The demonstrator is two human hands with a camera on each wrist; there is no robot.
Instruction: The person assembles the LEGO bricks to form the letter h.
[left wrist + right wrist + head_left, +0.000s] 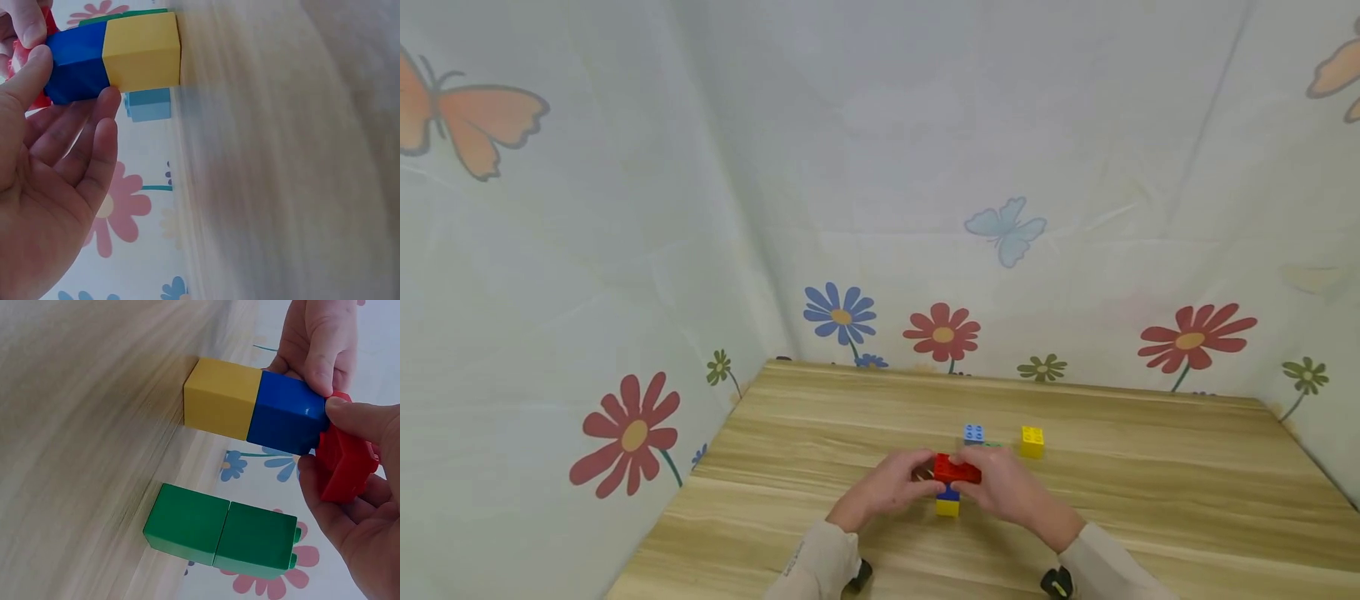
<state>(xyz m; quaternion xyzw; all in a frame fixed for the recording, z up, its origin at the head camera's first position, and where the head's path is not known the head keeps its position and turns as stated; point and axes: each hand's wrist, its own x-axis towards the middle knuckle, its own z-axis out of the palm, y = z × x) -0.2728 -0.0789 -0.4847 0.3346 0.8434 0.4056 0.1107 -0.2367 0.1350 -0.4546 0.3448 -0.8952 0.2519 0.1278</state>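
Note:
A yellow block [222, 397] stands on the table with a blue block [287, 412] stacked on it. At the top, a wider red block [951, 468] overhangs the blue one to the right, its hollow underside partly showing in the right wrist view. My left hand [891, 483] pinches the blue block between thumb and fingers, close to the red one. From the other side, my right hand [1011, 492] grips the red block with its thumb and fingers. Whether the red block is fully seated I cannot tell.
Two stacked green blocks [222, 531] stand just beyond the right hand, mostly hidden in the head view. Behind are a light blue block [973, 433] and another yellow block [1032, 442]. A flowered cloth [880, 167] hangs around the wooden table [805, 417].

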